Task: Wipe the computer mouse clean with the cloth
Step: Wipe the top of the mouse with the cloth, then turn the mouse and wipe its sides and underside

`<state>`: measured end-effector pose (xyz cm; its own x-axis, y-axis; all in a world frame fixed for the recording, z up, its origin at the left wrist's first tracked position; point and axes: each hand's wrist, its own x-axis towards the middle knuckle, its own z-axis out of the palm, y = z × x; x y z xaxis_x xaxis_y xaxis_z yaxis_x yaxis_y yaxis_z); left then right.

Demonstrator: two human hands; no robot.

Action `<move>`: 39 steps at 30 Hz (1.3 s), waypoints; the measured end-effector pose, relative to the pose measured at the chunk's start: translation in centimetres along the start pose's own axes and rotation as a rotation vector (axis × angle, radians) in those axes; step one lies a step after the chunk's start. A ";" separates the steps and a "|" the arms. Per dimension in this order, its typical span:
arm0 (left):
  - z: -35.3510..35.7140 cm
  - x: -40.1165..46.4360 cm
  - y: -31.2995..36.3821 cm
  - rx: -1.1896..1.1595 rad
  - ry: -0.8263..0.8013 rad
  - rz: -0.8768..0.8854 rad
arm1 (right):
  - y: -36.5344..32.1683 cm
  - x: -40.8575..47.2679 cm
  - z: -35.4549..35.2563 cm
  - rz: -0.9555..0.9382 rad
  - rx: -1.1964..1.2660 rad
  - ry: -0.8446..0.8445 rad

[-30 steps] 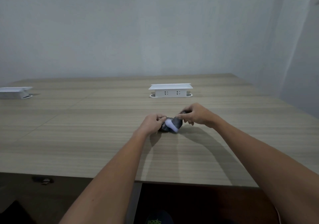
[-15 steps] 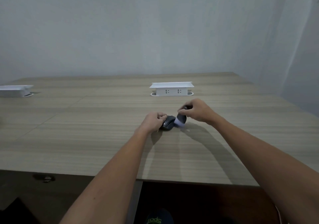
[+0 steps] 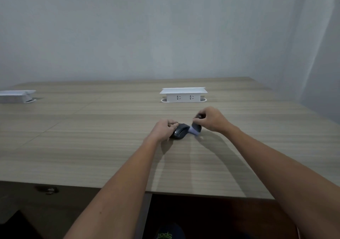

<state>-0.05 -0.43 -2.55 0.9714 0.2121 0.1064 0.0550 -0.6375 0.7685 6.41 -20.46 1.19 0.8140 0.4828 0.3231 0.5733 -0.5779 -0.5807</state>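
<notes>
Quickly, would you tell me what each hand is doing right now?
Left hand: closed on the mouse, steadying it on the table.
Right hand: closed on the cloth.

Left hand (image 3: 163, 129) steadies mouse (image 3: 180, 133); right hand (image 3: 211, 119) apparently pinches cloth (image 3: 195, 129).

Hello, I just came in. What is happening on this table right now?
A person is cleaning a dark mouse on a wooden table. The left hand steadies the mouse from its left side. The right hand pinches a small cloth at the mouse's right end. A white socket box stands behind them, and another sits far to the left.
</notes>
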 end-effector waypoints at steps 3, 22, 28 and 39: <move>0.0 0.0 0.1 -0.013 0.003 0.002 | 0.0 -0.1 -0.1 -0.002 0.034 0.041; -0.1 -0.2 0.0 -0.011 0.001 0.031 | -1.7 -0.1 -0.1 0.015 0.176 -0.143; -0.2 -0.2 0.0 0.004 -0.001 0.017 | -0.4 0.3 -0.2 -0.011 -0.086 0.084; -0.2 -0.1 0.0 -0.026 0.000 0.030 | -0.3 -0.5 -0.5 -0.064 0.106 0.025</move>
<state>-0.18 -0.31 -2.48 0.9725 0.1935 0.1297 0.0200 -0.6241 0.7811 5.83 -20.86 1.61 0.7786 0.4996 0.3797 0.6124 -0.4730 -0.6334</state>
